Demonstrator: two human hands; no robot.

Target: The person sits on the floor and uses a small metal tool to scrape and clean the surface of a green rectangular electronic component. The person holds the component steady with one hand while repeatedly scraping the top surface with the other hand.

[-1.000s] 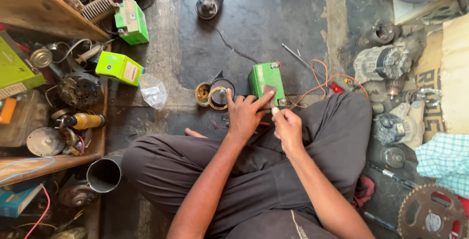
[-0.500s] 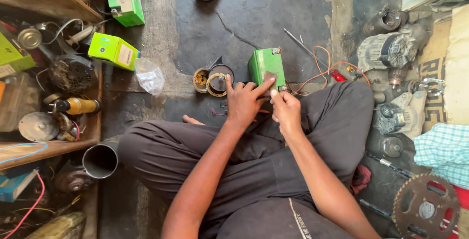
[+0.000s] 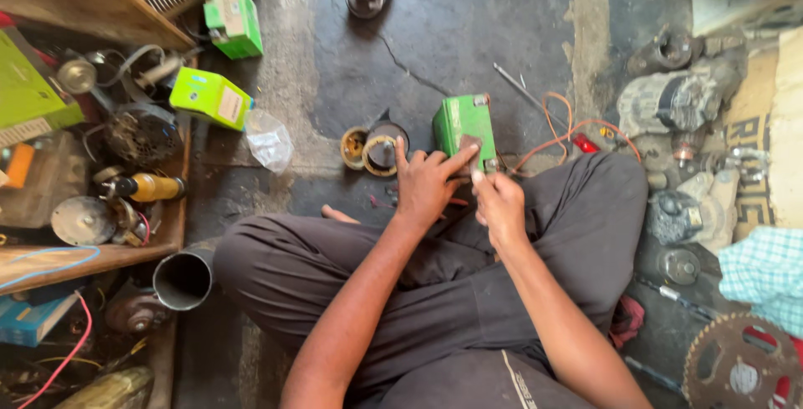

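Green is the little battery box (image 3: 462, 125), sitting on the floor at your twelve o'clock. Your left hand (image 3: 425, 183) lies spread on it, and your right hand (image 3: 495, 201) pinches something small beside it. The orange wires (image 3: 559, 131) at two o'clock could snag and tip it, I think.

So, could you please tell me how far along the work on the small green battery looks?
Done: the green box-shaped battery stands on the dark floor, orange wires lying beside it. In hand: the left hand rests fingers on its near edge; the right hand works close by, its grip unclear. Left: the wires appear unattached, though the terminals are too small to confirm.
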